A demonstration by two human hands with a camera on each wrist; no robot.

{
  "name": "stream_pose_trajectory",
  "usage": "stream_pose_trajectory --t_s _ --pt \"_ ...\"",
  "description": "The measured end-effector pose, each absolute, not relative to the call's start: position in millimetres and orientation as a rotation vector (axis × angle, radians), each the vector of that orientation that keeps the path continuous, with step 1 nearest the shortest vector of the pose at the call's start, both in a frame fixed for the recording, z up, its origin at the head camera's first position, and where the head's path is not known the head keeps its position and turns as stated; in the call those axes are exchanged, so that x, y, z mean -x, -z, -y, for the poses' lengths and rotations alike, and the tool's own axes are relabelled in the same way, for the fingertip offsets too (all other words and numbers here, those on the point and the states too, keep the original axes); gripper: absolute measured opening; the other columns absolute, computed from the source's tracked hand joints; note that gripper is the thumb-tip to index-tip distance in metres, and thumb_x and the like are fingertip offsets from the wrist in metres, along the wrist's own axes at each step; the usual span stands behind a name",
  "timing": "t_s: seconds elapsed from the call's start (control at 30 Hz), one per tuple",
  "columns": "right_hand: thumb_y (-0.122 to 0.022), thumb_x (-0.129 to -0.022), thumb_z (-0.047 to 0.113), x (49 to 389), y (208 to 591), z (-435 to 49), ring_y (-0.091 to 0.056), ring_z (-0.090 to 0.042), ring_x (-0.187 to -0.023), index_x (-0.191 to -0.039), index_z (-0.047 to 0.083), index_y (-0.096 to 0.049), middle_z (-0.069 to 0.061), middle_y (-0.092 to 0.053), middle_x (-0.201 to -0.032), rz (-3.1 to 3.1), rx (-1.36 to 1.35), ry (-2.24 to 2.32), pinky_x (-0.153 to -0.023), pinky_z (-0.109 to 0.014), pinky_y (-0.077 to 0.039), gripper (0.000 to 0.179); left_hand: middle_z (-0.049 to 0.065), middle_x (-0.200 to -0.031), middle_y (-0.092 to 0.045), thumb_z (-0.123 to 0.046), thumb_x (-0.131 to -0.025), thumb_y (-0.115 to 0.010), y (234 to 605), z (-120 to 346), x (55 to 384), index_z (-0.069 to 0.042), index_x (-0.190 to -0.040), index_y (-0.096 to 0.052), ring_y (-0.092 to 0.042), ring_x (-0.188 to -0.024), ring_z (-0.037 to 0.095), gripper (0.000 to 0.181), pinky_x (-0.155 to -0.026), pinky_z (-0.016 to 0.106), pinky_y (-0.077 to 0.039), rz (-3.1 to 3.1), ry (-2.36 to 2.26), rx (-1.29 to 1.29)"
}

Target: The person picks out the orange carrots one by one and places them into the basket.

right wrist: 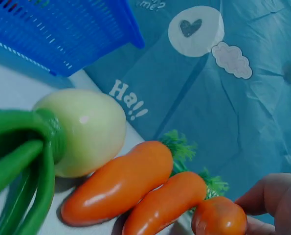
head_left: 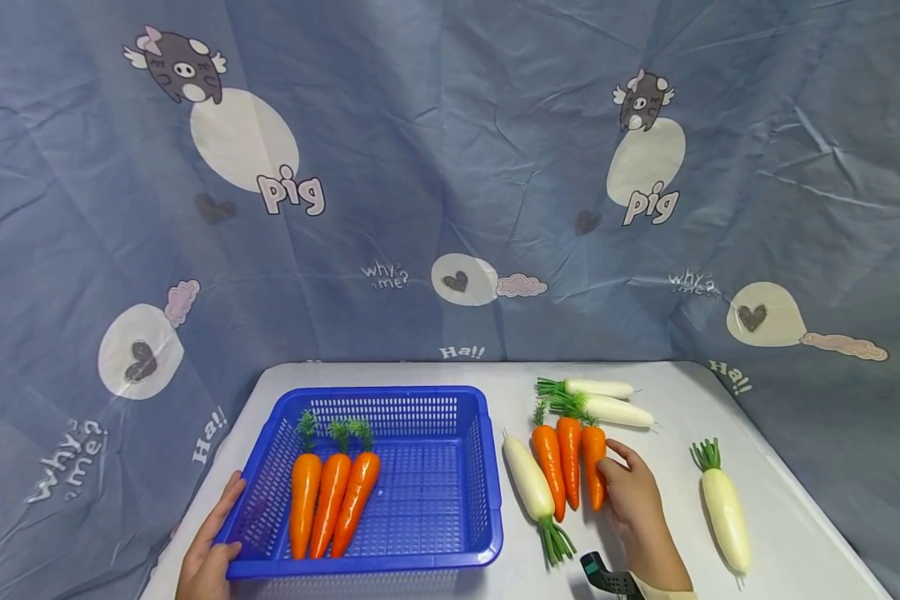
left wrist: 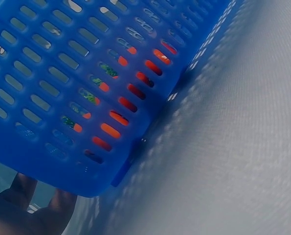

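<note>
At the near left corner of a blue plastic basket [head_left: 420, 562], my left hand [head_left: 208, 546] grips the rim, thumb over the edge and fingers along the outer side. Three carrots [head_left: 331, 504] with green tops lie side by side in the basket's left half. To its right, three more carrots form a row on the table. The rightmost carrot [head_left: 594, 467] is pinched at its right side by my right hand [head_left: 633, 504]; fingertips [right wrist: 255, 198] meet it in the right wrist view. A white radish [head_left: 528, 475] lies just left of that row, its green stalks toward me.
Two white radishes [head_left: 607, 409] lie behind the carrot row, leaves pointing left. Another white radish [head_left: 726, 518] lies alone at the right of the white table [head_left: 795, 533]. A blue patterned cloth [head_left: 450, 183] hangs behind the table and along its sides.
</note>
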State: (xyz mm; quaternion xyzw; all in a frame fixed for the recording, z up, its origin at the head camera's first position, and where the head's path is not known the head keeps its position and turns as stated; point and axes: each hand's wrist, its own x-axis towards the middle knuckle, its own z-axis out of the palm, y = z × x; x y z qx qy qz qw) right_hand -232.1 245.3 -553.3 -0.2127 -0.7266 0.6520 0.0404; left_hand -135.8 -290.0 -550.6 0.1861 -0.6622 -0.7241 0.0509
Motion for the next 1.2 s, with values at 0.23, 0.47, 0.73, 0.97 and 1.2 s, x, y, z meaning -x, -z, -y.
stream_pose_trajectory --t_s 0.23,0.47,0.73,0.97,1.2 --pt "-0.054 -0.102 0.01 228 545 -242 -0.062 -0.012 -0.086 -0.157 0.003 -0.039 -0.011 -0.062 -0.119 2.103 0.6 -2.16 -0.068 -0.026 -0.056 0.057 -0.021 -0.173 -0.015 0.012 -0.082 -0.022 552 290 137 -0.015 -0.166 -0.032 -0.001 -0.162 0.008 0.088 -0.13 0.038 0.005 2.009 2.193 -0.553" --pt "-0.05 -0.103 0.008 225 534 -233 -0.062 -0.012 -0.089 -0.156 0.005 -0.04 -0.007 -0.063 -0.116 2.066 0.536 -2.226 -0.072 -0.026 -0.057 0.054 -0.022 -0.173 -0.014 0.013 -0.083 -0.021 551 289 136 -0.017 -0.166 -0.031 0.0 -0.163 0.01 0.089 -0.129 0.045 0.006 1.979 2.218 -0.544" --pt "-0.049 -0.103 0.007 221 522 -219 -0.064 -0.015 -0.096 -0.156 0.006 -0.04 -0.009 -0.062 -0.123 2.029 0.457 -2.335 -0.08 -0.03 -0.059 0.053 -0.024 -0.172 -0.015 0.013 -0.084 -0.021 551 286 135 -0.018 -0.166 -0.031 0.001 -0.163 0.012 0.088 -0.129 0.051 0.006 1.962 2.231 -0.536" --pt "-0.049 -0.104 0.007 218 507 -207 -0.065 -0.016 -0.1 -0.155 0.008 -0.041 -0.013 -0.06 -0.13 1.984 0.385 -2.386 -0.081 -0.029 -0.059 0.051 -0.027 -0.171 -0.015 0.012 -0.085 -0.023 550 286 135 -0.019 -0.166 -0.031 0.001 -0.163 0.012 0.087 -0.128 0.054 0.006 1.965 2.219 -0.577" --pt "-0.051 -0.103 0.004 216 493 -194 -0.063 -0.016 -0.105 -0.154 0.007 -0.043 -0.007 -0.062 -0.123 1.932 0.358 -2.435 -0.086 -0.027 -0.058 0.052 -0.028 -0.171 -0.015 0.012 -0.086 -0.023 551 287 134 -0.02 -0.166 -0.031 0.003 -0.163 0.014 0.087 -0.127 0.056 0.006 1.989 2.22 -0.551"
